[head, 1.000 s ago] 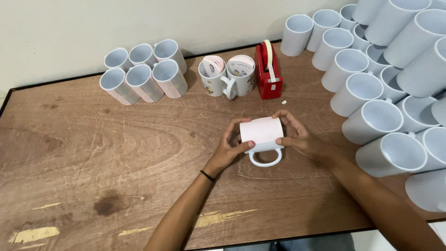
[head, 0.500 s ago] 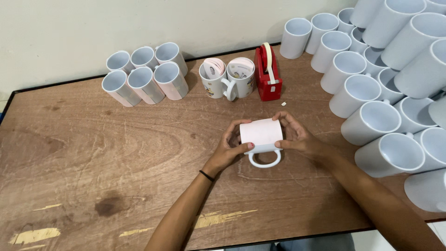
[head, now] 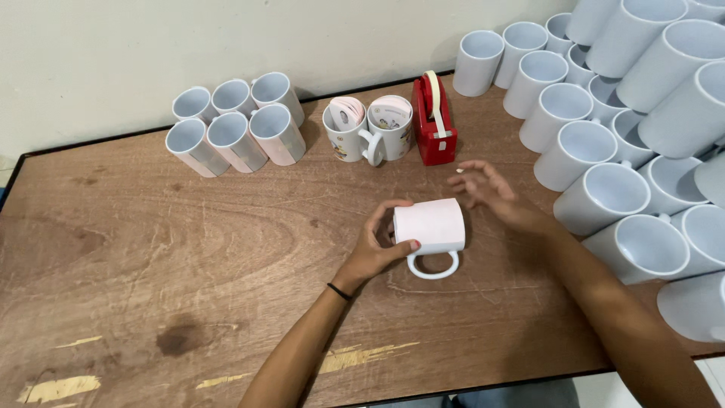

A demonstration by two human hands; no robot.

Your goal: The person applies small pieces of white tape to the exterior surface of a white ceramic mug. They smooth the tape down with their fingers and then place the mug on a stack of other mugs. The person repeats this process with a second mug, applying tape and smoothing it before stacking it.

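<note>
Mug (head: 430,227) lies sideways on table (head: 151,257), grasped by left hand (head: 377,245); right hand (head: 491,193) hovers beside it, fingers released.

Mug-printing workshop, stacked blank mugs (head: 604,189), tape dispenser (head: 433,121)

**One head-worn view, looking down**

Looks steeply down and forward from head height onto a wooden table (head: 151,249), near enough that both forearms enter from the bottom edge. Faces the pale wall (head: 226,38) behind the table's far edge. No second view to overlap with.
</note>
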